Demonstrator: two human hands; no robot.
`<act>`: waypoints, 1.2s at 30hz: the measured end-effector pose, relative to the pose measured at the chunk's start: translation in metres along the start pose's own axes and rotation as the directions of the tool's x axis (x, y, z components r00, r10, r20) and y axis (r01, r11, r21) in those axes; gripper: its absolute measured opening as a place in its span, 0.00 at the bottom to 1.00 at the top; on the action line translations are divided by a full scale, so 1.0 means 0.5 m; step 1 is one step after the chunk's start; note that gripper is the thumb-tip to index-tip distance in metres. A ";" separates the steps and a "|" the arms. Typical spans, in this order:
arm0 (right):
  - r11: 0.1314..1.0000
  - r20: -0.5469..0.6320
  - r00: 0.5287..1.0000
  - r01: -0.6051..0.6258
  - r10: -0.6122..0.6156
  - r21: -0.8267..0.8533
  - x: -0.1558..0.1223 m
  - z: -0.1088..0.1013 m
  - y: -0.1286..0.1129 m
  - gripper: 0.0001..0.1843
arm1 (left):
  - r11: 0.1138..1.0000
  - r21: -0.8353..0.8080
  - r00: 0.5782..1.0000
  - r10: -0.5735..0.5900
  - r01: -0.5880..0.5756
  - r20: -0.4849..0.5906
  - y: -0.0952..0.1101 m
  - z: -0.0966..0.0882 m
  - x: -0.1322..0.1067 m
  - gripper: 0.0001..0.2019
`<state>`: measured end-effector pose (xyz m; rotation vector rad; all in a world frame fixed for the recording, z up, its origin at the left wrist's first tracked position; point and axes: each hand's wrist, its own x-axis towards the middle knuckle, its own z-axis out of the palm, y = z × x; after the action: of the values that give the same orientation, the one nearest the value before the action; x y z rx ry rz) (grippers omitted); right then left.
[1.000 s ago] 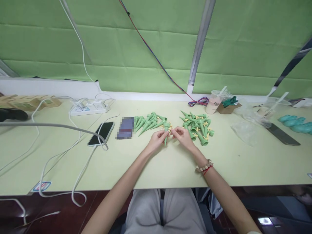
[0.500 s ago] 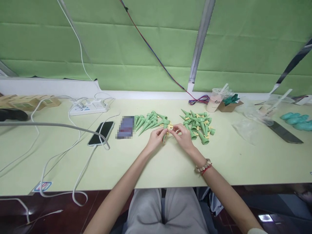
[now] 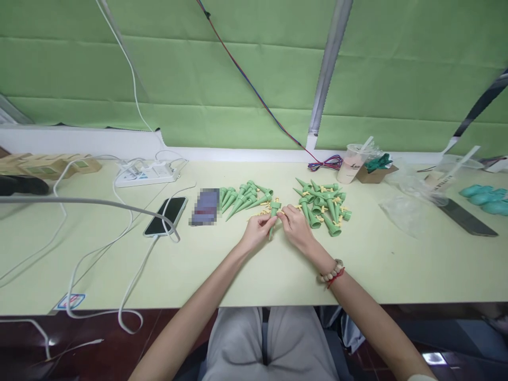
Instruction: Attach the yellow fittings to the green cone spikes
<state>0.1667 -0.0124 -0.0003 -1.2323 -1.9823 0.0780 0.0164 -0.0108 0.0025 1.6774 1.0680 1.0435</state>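
Several tan boxes (image 3: 50, 165) sit on the bench (image 3: 257, 275) far to the left of the one green plastic spike (image 3: 274, 206) that the person holds. Nearer to that held spike, yet well apart on its left, come a white power strip (image 3: 147, 174) and, on the person's side of the strip, a smartphone (image 3: 165, 217) with a white cable (image 3: 138, 274) at its lower end. Next is a pixelated rectangle (image 3: 205, 206), too obscured to identify. A spread of green spikes (image 3: 240, 198) lies just left of the held spike, with small yellow fittings (image 3: 262, 212) scattered between the two.

The left hand (image 3: 255, 232) has its grip clamped on the held spike, whose wide end faces away from the person and whose point angles down toward them. Touching its right side, the right hand (image 3: 296, 226) keeps thumb and finger together in a grip on a yellow piece (image 3: 281, 212).

Near the held spike on its right lies a jumbled pile of green spikes with yellow fittings (image 3: 327, 203). Farther right and beyond it stand a drink cup (image 3: 350, 166) and a small cardboard box (image 3: 373, 175); farther right again are a clear plastic bag (image 3: 405, 214), a second cup (image 3: 436, 181), a dark flat slab (image 3: 468, 218) and teal twisted pieces (image 3: 484, 198).
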 end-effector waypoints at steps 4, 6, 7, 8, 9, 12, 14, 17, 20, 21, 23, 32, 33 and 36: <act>0.983 -0.002 0.996 -0.090 0.092 0.158 -0.001 0.002 -0.012 0.18 | 0.993 0.064 0.993 0.102 -0.098 -0.057 -0.006 0.005 0.000 0.23; 0.946 0.002 0.987 -0.157 0.163 0.284 0.001 0.003 -0.018 0.20 | 0.981 0.125 0.983 0.163 -0.152 -0.086 -0.008 0.005 0.000 0.22; 0.907 0.017 0.977 -0.205 0.214 0.368 0.002 0.004 -0.021 0.22 | 0.972 0.151 0.977 0.194 -0.179 -0.087 -0.008 0.005 0.000 0.21; 0.845 0.054 0.961 -0.265 0.271 0.465 0.004 0.004 -0.023 0.25 | 0.963 0.174 0.971 0.224 -0.207 -0.081 -0.007 0.004 0.000 0.20; 0.754 0.119 0.938 -0.333 0.325 0.567 0.007 0.005 -0.025 0.27 | 0.953 0.193 0.966 0.250 -0.233 -0.068 -0.006 0.003 0.000 0.18; 0.392 0.400 0.844 -0.524 0.357 0.756 0.017 0.004 -0.027 0.33 | 0.938 0.218 0.957 0.285 -0.268 -0.051 -0.001 -0.002 0.002 0.15; 0.263 0.511 0.803 -0.588 0.307 0.765 0.022 0.002 -0.024 0.34 | 0.947 0.201 0.961 0.269 -0.250 -0.071 0.005 -0.004 0.004 0.13; 0.431 0.434 0.838 -0.543 0.331 0.720 0.024 -0.004 -0.017 0.31 | 0.981 0.085 0.980 0.179 -0.172 -0.087 0.014 -0.005 0.006 0.12; 0.750 0.195 0.921 -0.387 0.336 0.537 0.018 -0.013 -0.006 0.21 | 0.997 -0.076 0.999 0.019 -0.021 -0.030 0.017 -0.002 0.008 0.14; 0.831 0.138 0.945 -0.326 0.296 0.451 0.016 -0.017 -0.003 0.17 | 0.993 -0.113 1.000 -0.025 0.024 -0.012 0.016 -0.001 0.009 0.15; 0.939 0.102 0.977 -0.209 0.187 0.272 0.013 -0.023 0.003 0.14 | 0.985 -0.157 0.997 -0.075 0.075 0.001 0.013 -0.002 0.009 0.17; 0.991 0.213 0.977 0.046 -0.018 -0.129 0.007 -0.015 0.015 0.14 | 0.948 -0.245 0.978 -0.185 0.204 0.099 0.011 -0.011 0.003 0.22; 0.995 0.205 0.979 0.034 -0.014 -0.093 0.005 -0.012 0.015 0.15 | 0.948 -0.254 0.981 -0.172 0.191 0.093 0.013 -0.011 0.003 0.22; 0.990 0.157 0.987 -0.056 0.035 0.131 0.000 -0.003 0.013 0.17 | 0.955 -0.260 0.989 -0.133 0.145 0.065 0.017 -0.010 0.004 0.21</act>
<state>0.1727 -0.0097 -0.0021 -1.2150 -2.0436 0.3343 0.0142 -0.0102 0.0124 1.3864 0.9563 1.0027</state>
